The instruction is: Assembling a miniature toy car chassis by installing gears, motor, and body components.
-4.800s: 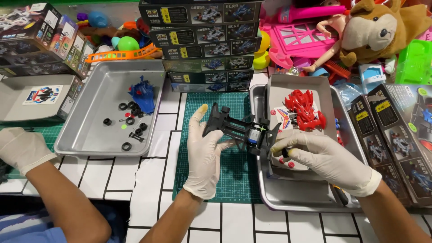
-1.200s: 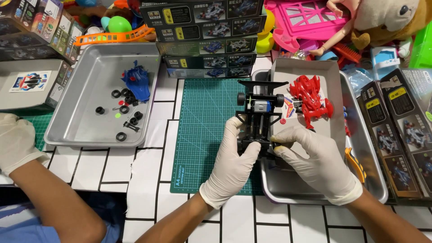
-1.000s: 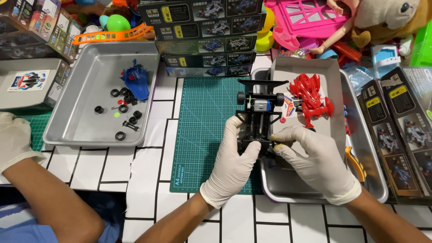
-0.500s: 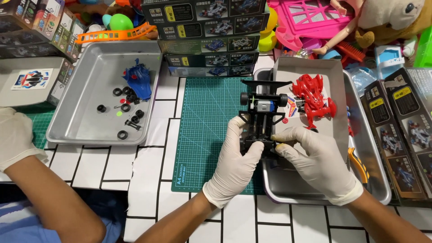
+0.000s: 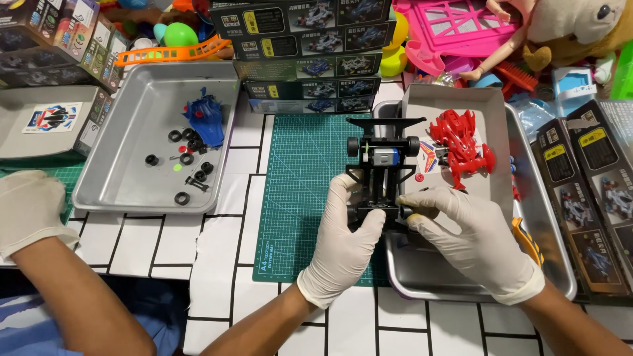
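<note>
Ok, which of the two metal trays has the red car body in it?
The right tray, beside the right hand, holds the red car body. The left tray holds a blue body and loose black wheels.

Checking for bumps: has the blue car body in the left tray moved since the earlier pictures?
No. The blue body lies by the same black wheels in the left tray.

The near end of the black toy car chassis (image 5: 382, 173) is hiding under the left hand (image 5: 343, 240) and right hand (image 5: 471, 240). At nine o'clock, a co-worker's gloved hand (image 5: 30, 211) is running off the edge.
</note>
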